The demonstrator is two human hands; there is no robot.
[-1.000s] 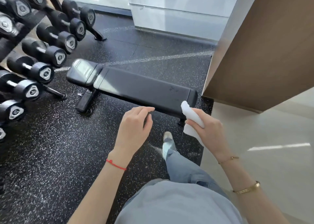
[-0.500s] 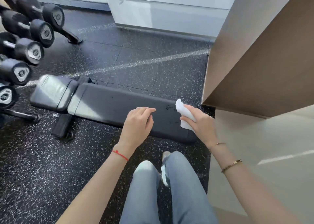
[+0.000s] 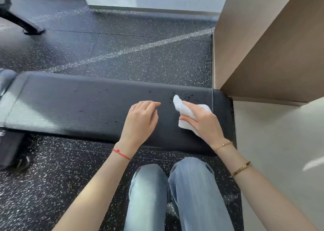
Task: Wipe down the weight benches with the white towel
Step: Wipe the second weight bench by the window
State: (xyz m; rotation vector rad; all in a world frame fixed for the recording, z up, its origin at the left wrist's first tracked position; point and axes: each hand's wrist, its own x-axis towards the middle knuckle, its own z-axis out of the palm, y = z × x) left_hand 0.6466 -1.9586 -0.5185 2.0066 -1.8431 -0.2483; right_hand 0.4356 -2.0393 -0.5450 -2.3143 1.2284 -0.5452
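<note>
A black padded weight bench (image 3: pixel 78 106) lies flat across the view, with dark specks scattered on its right part. My right hand (image 3: pixel 204 124) grips a folded white towel (image 3: pixel 184 110) over the bench's right end, the towel's tip pointing at the specks. My left hand (image 3: pixel 140 120) hovers over the pad just left of the towel, fingers loosely curled and holding nothing. Whether the towel touches the pad is unclear.
A tan wall corner (image 3: pixel 263 55) stands hard against the bench's right end. Speckled black rubber floor (image 3: pixel 122 47) surrounds the bench. A black rack foot (image 3: pixel 29 28) sits far left. My legs in blue jeans (image 3: pixel 175 195) are close to the bench's near edge.
I have moved closer and lower over the bench, which now fills the view. The dumbbell rack has slid out of sight to the left. Both hands now hang over the pad.
</note>
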